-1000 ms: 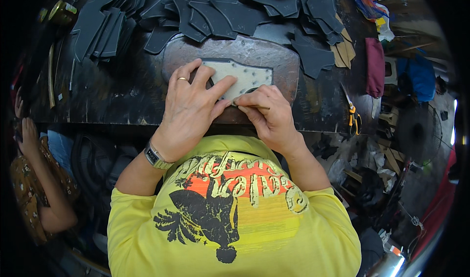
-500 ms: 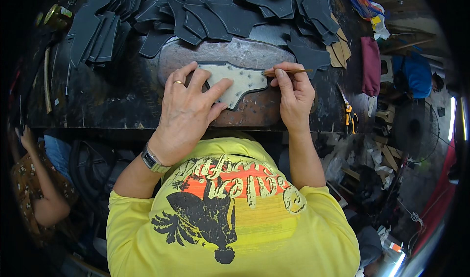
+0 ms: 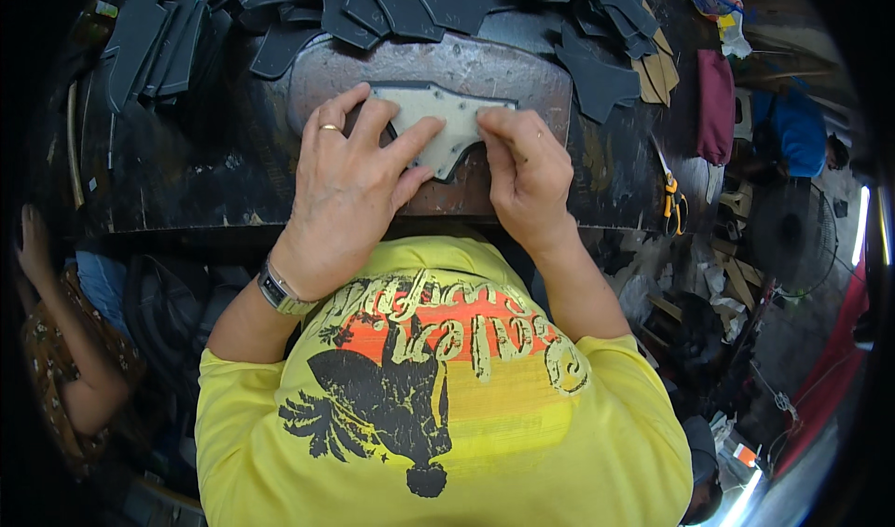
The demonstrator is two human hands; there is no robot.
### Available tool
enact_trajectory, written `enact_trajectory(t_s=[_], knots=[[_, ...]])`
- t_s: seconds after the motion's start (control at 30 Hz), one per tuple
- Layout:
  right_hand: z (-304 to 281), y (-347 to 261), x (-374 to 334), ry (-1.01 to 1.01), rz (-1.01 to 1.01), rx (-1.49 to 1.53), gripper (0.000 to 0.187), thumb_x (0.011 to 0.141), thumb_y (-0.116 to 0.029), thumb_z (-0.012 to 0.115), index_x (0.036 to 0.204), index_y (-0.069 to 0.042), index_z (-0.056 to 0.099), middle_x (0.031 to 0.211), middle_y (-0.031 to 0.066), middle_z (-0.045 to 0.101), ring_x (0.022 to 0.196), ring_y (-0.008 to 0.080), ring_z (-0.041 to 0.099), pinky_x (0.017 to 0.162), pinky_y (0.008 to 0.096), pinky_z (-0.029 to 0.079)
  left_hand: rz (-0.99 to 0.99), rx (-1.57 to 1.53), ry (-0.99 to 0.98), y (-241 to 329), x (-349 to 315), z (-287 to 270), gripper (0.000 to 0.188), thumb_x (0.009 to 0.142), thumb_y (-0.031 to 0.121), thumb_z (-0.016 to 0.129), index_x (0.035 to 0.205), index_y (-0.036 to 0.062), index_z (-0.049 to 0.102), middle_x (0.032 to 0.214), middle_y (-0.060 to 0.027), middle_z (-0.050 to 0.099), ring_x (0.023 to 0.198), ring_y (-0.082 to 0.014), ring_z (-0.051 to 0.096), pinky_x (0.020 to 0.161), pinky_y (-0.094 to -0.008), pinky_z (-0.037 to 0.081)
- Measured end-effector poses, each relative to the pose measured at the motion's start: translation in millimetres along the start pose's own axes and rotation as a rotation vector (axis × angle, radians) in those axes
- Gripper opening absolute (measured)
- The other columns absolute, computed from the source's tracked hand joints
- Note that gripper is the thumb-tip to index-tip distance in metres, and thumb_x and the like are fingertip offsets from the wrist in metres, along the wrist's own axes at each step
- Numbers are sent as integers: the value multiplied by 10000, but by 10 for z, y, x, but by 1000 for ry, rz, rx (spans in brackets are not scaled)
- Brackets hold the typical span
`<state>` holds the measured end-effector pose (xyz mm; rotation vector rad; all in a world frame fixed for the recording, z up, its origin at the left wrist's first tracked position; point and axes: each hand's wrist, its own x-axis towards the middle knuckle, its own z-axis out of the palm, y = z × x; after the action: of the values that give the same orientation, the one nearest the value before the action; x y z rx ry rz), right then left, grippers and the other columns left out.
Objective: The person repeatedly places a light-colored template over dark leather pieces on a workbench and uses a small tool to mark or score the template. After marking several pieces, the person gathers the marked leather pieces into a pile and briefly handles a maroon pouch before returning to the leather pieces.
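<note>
A pale template [image 3: 457, 122] with dark spots lies on a slightly larger dark sheet piece, whose black border shows along its edges. Spread across its left part is my left hand [image 3: 350, 159], fingers apart and pressing down. My right hand [image 3: 533, 164] is closed in a pinch at the template's upper right end, fingertips touching or just above it. The thin brown pen-like stick in that hand is mostly hidden by the fingers. Under the template is a worn, rounded board [image 3: 326, 75] on the dark table.
Piles of dark cut pieces [image 3: 401, 5] cover the table's far side, with another stack [image 3: 172, 52] at left. Orange-handled scissors [image 3: 671, 196], brown card pieces [image 3: 657, 70] and a maroon cloth bundle [image 3: 715, 108] lie at right. Another person's arm [image 3: 84, 359] shows at lower left.
My right hand has turned over and shifted left along the template's upper edge, so the brown stick is largely out of sight. My left hand still presses the template.
</note>
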<state>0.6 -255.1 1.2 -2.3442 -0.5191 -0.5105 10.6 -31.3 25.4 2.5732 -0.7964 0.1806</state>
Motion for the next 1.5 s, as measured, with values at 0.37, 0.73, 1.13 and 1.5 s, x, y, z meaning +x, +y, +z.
enact_trajectory(t_s=[0.37,0.73,1.13,1.5], knots=[[63,-19,123,4,157,174,81,1026,-21,639,1086,10,684,1011,83,756,888,96,689,797,254,552,-1,-14,5,-15,-4,30,478,813,198,817,1278,218,710,1201,-83,571,1267,-352,498,1081,-475,423],[235,-68,246,-14,243,315,110,1020,-8,639,1118,6,689,1033,68,741,859,106,673,792,241,547,-8,-21,45,-9,-20,70,489,808,211,824,1282,227,703,1192,-88,570,1274,-353,496,1094,-487,409],[142,-39,220,-152,473,1119,123,1038,-91,635,1125,-7,661,977,91,740,813,92,651,722,249,532,-44,-136,94,-78,-58,93,471,814,222,825,1257,147,684,1225,-65,613,1317,-329,520,1126,-486,402],[44,-79,263,-414,96,607,105,985,20,645,1062,41,713,980,79,726,897,135,690,816,270,548,50,-153,-9,-325,-209,41,390,930,161,729,1316,140,675,1443,-50,602,1451,-284,465,1214,-530,309]])
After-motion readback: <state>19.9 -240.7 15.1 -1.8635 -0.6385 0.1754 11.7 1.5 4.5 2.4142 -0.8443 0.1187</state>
